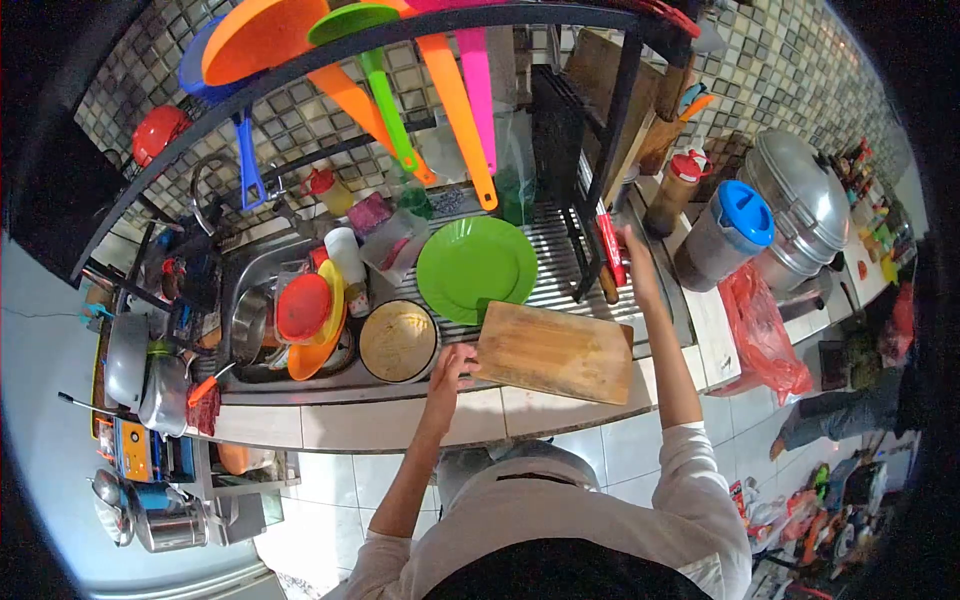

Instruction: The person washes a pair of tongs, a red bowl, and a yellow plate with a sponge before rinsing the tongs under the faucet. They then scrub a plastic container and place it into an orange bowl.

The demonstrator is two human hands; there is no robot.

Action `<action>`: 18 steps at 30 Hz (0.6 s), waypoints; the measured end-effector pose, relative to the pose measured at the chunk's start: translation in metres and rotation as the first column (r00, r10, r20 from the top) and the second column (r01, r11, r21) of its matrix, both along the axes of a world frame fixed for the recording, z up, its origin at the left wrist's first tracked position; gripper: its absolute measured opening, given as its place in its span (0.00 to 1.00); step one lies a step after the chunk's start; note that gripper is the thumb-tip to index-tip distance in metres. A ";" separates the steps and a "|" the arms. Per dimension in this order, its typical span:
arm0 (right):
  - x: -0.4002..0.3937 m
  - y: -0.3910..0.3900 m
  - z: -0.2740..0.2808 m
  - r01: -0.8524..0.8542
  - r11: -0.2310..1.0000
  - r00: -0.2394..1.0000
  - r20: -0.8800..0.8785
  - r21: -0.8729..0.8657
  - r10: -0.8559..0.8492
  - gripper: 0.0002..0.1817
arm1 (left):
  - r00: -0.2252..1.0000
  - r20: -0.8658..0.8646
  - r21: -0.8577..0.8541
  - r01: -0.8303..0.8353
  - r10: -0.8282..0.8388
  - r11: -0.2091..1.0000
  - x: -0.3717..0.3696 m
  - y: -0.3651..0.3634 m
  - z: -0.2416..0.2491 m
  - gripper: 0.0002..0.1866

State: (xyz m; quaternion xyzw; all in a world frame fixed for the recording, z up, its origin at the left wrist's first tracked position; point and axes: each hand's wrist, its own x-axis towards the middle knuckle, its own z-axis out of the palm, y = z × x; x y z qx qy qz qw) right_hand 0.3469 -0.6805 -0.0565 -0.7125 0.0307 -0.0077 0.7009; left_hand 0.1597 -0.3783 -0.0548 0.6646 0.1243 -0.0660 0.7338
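Note:
A wooden cutting board (555, 352) lies on the counter's front edge and the ribbed drainboard. My left hand (455, 374) is beside the board's left edge, fingers apart, near a round pale dish (399, 341). Farther right, my right hand (630, 252) reaches to a red-handled utensil (610, 248) at the black rack; whether its fingers close on the handle is unclear. Behind the board sits a green plate (477, 270), just left of the rack.
The sink (258, 285) at left holds colourful plates and bowls. Spatulas and ladles hang from a black rack bar (400, 37) overhead. At right stand a blue-lidded pitcher (724, 236), a red-capped bottle (676, 192), a steamer pot (797, 195) and a red plastic bag (757, 325).

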 end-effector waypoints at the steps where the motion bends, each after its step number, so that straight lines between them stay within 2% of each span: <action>1: -0.004 -0.003 0.000 0.015 1.000 1.000 0.027 -0.008 -0.015 0.31 | 0.998 -0.022 0.053 0.065 -0.064 0.996 0.001 0.004 0.004 0.21; 2: -0.007 -0.006 -0.001 0.030 0.999 0.998 0.054 -0.014 -0.029 0.31 | 0.998 -0.023 0.049 0.058 -0.057 0.997 0.005 0.013 0.004 0.21; 4: -0.018 -0.012 -0.007 0.028 0.998 0.997 0.074 -0.053 -0.025 0.28 | 0.988 0.020 0.313 0.139 -0.153 0.940 0.012 0.041 0.002 0.20; 5: -0.025 -0.012 -0.008 0.197 0.973 0.958 0.237 -0.122 -0.165 0.24 | 0.920 0.318 0.615 -0.016 -0.229 0.789 0.016 0.067 -0.015 0.20; 6: -0.033 -0.009 -0.008 0.366 0.917 0.872 0.403 -0.158 -0.278 0.20 | 0.756 0.531 0.783 -0.264 -0.384 0.563 0.019 0.094 -0.028 0.19; 7: -0.044 -0.002 -0.005 0.353 0.922 0.875 0.406 -0.161 -0.264 0.20 | 0.885 0.432 0.583 -0.128 -0.172 0.803 0.018 0.110 -0.005 0.19; 8: -0.058 0.007 0.002 0.464 0.873 0.789 0.520 -0.153 -0.328 0.19 | 0.970 0.242 0.283 -0.062 -0.009 0.957 0.017 0.123 0.026 0.19; 9: -0.075 0.018 0.012 0.567 0.814 0.684 0.624 -0.128 -0.379 0.18 | 0.970 0.241 0.280 -0.076 0.007 0.957 0.014 0.135 0.044 0.19; 10: -0.095 0.038 0.030 0.599 0.790 0.688 0.587 -0.128 -0.427 0.17 | 0.957 0.238 0.051 -0.186 0.169 0.981 0.011 0.148 0.059 0.17; 11: -0.106 0.051 0.031 0.610 0.774 0.681 0.611 -0.169 -0.404 0.16 | 0.925 0.201 -0.177 -0.289 0.322 0.941 0.006 0.162 0.065 0.14; 12: -0.116 0.064 0.032 0.621 0.755 0.674 0.634 -0.208 -0.379 0.15 | 0.920 0.201 -0.179 -0.302 0.335 0.937 0.004 0.184 0.053 0.14; 13: -0.126 0.080 0.037 0.612 0.763 0.678 0.635 -0.209 -0.370 0.15 | 0.866 0.363 0.338 -0.466 0.344 0.818 0.005 0.208 0.030 0.13; 14: -0.137 0.099 0.044 0.480 0.821 0.778 0.583 -0.310 -0.234 0.14 | 0.828 0.498 0.714 -0.561 0.260 0.420 0.004 0.219 0.028 0.12; 15: -0.143 0.116 0.047 0.335 0.853 0.851 0.518 -0.400 -0.091 0.13 | 0.768 0.627 0.746 -0.641 0.132 0.181 -0.003 0.225 0.024 0.12; 16: -0.145 0.133 0.041 0.327 0.857 0.849 0.522 -0.399 -0.081 0.13 | 0.763 0.631 0.742 -0.647 0.142 0.174 -0.008 0.232 0.020 0.12; 17: -0.144 0.150 0.032 0.186 0.868 0.861 0.502 -0.460 0.082 0.14 | 0.793 0.563 0.665 -0.602 0.233 0.442 -0.014 0.240 0.014 0.12; 18: -0.143 0.169 0.027 0.041 0.854 0.847 0.471 -0.519 0.246 0.14 | 0.828 0.475 0.514 -0.536 0.299 0.669 -0.020 0.249 0.008 0.12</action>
